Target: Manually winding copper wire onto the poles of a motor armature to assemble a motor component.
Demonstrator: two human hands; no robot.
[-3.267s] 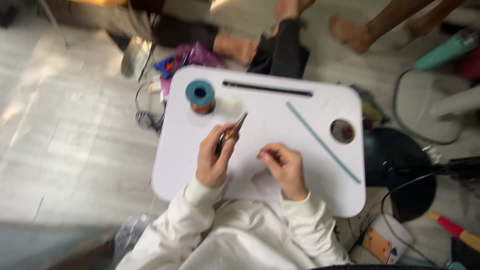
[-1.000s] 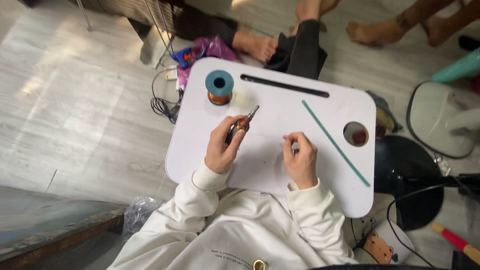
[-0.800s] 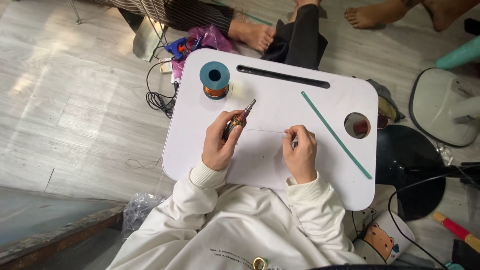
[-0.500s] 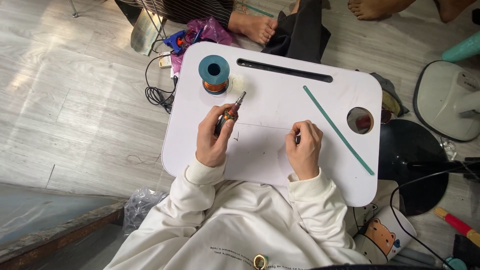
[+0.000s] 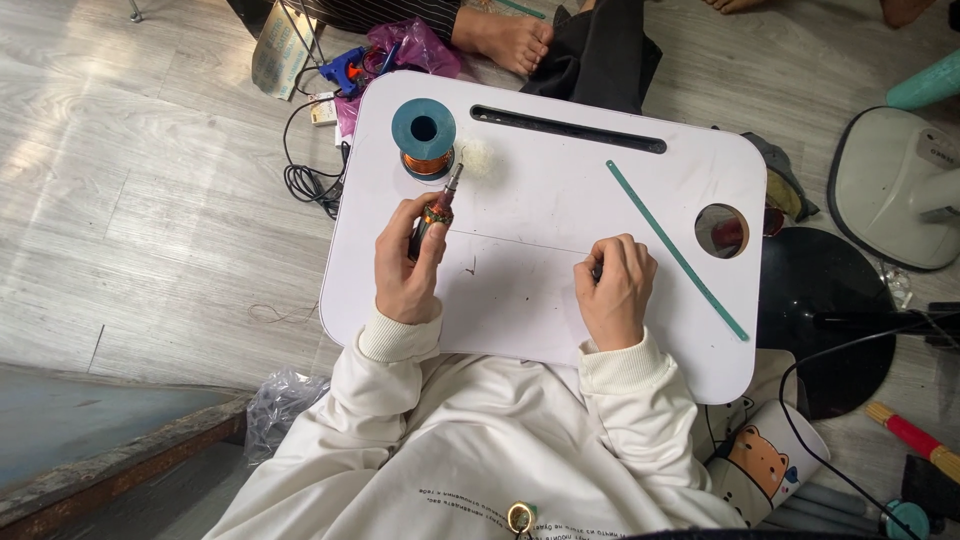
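Winding seems underway: the left hand grips a small rotor near the copper spool, while the right hand, closed, pinches the thin wire taut over the desk. Turning next needs steady tension.

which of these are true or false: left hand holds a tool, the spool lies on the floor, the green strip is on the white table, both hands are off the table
1. The left hand holds a thin tool: true.
2. The copper wire spool lies on the floor: false, it stands on the white table.
3. The green strip lies on the table: true.
4. Both hands are off the table: false, the right hand rests on it, fingers curled.
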